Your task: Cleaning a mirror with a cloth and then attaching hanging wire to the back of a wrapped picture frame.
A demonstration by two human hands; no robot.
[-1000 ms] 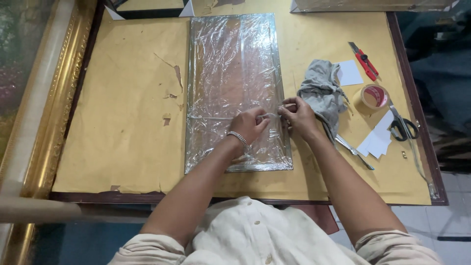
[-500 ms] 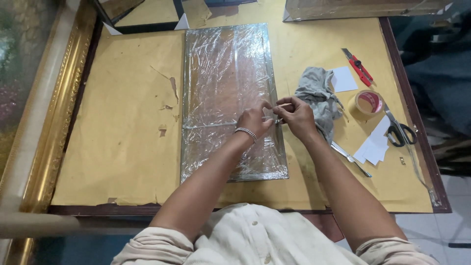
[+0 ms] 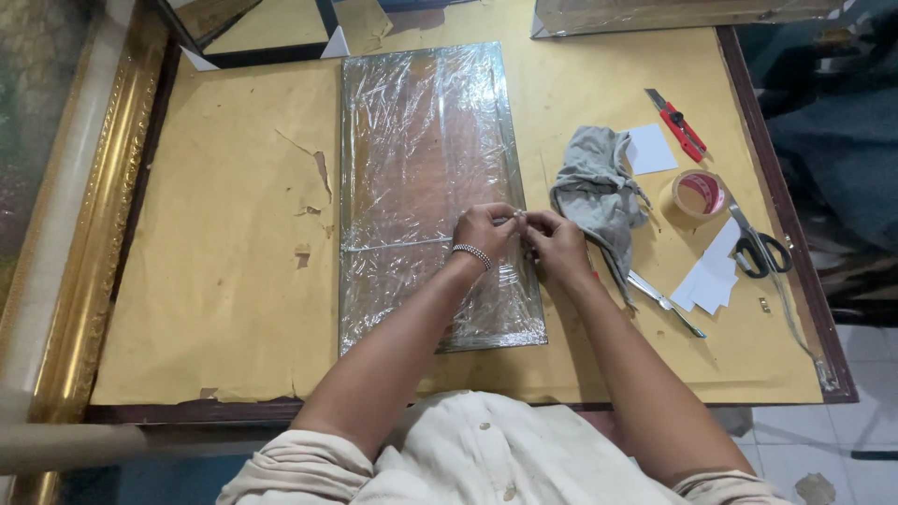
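Clear plastic wrap covers a long flat panel point(image 3: 426, 187) that is laid lengthwise on a table point(image 3: 215, 309) topped with torn yellow-brown paper. The panel is found left of the table's middle, its near end close to the person. Both hands are met over its right edge, about two thirds of the way down. The left hand point(image 3: 485, 227), with a beaded bracelet point(image 3: 471, 253) at the wrist, is curled with thumb and fingertips pinched on the wrap. The right hand point(image 3: 557, 245) is set just beside it, its fingertips likewise drawn together on the wrap; what exactly is gripped between them is too small to be told. A grey rag point(image 3: 595, 192) is seen just right of the hands. Further right are placed a roll of tape point(image 3: 698, 194), a red box cutter point(image 3: 676, 122), scissors point(image 3: 760, 245) and white paper scraps point(image 3: 711, 274). A gilt frame point(image 3: 89, 224) is stood along the left side
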